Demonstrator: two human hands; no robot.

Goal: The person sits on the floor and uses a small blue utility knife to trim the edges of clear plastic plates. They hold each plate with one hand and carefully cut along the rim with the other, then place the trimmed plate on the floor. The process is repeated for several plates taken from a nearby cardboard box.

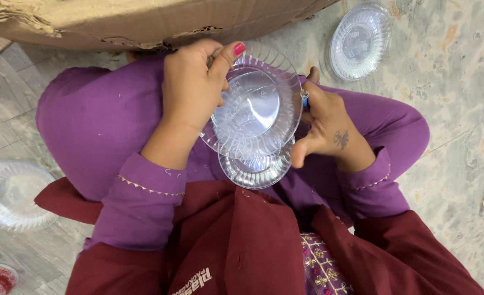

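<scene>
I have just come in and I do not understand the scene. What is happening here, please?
A person in purple clothes sits on the floor and holds clear plastic plates over the lap. The left hand grips the rim of the upper plate, thumb on top. The right hand touches the plate's other edge and seems to hold a small blue thing, too hidden to identify. A second plate sits just under the first. More clear plates lie on the floor, and a cardboard box stands ahead.

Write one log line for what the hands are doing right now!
left hand: grips rim of clear plastic plate | right hand: on plate's other edge | second clear plate: underneath, over lap | spare plate: on floor
</scene>
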